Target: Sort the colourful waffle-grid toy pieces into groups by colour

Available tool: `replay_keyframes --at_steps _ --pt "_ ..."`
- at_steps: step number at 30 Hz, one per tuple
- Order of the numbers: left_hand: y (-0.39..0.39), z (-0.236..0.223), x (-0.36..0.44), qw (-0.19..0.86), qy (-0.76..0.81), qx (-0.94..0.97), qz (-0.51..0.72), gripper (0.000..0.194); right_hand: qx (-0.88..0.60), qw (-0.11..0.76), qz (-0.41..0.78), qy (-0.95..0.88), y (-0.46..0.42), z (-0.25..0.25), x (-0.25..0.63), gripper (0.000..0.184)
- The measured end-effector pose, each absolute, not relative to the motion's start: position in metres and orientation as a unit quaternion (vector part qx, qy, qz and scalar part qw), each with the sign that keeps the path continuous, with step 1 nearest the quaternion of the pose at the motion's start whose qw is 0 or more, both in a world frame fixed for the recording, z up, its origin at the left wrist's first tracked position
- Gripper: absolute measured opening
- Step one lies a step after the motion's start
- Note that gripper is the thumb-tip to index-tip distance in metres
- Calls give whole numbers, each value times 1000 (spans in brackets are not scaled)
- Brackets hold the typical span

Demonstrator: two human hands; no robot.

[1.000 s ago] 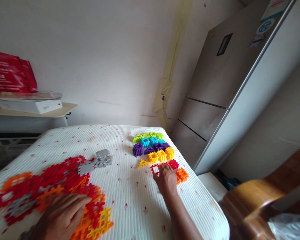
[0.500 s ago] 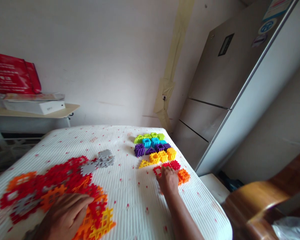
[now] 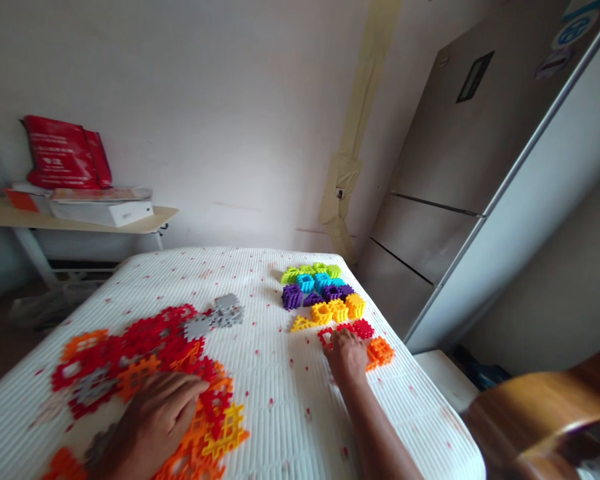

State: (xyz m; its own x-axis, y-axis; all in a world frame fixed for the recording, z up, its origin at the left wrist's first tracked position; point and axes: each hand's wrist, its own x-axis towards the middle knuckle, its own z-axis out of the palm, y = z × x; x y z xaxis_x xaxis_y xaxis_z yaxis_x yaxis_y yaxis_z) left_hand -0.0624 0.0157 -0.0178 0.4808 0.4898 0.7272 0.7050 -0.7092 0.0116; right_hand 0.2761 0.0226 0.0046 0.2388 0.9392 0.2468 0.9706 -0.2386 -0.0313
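Note:
My left hand point(image 3: 163, 403) rests low over a loose pile of red toothed plastic building pieces point(image 3: 153, 333). Its fingers are curled together, and what lies under them is hidden. Orange building pieces point(image 3: 137, 375) and a yellow lattice piece point(image 3: 229, 432) lie around it. On the right, my right hand point(image 3: 349, 353) is bent down at a short row of red building pieces point(image 3: 363, 327). Its fingertips are out of sight, so whatever they grip cannot be made out. Just beside that hand sits a stack of orange building pieces point(image 3: 380, 351).
Beyond my right hand run rows of yellow point(image 3: 322, 313), purple point(image 3: 293, 297), blue point(image 3: 305, 283) and lime green point(image 3: 290, 275) pieces. Grey pieces point(image 3: 229, 310) lie behind the pile. A fridge point(image 3: 430, 173) and a wooden chair point(image 3: 545, 407) flank the table point(image 3: 280, 413) on the right.
The whole view has shifted, so everything sits farther right in the picture. Both hands stay at about the same places on the table; no piece visibly moves.

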Motion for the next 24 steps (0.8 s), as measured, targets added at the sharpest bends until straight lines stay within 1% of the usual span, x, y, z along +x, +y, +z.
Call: replay_keyframes --at_steps 5,8,10,13,17,20,24 --pt "15 -23 -60 141 -391 -831 -370 20 -779 91 -96 -613 25 4 275 14" --pt "14 -24 -60 147 -423 -824 -348 21 -762 121 -111 -626 25 4 272 15" --pt "12 -22 -59 141 -468 -819 -301 24 -732 158 -116 -652 24 4 267 14" --pt "6 -15 -54 125 -568 -786 -210 33 -667 204 -117 -707 23 1 253 14" --pt "-1 -4 -47 92 -640 -751 -134 43 -585 222 -121 -771 20 -4 233 17" --pt "-1 -2 -47 78 -640 -753 -134 42 -550 219 -121 -797 18 -6 222 16" --pt "3 -10 -51 90 -616 -762 -177 36 -526 207 -121 -816 17 -8 216 17"
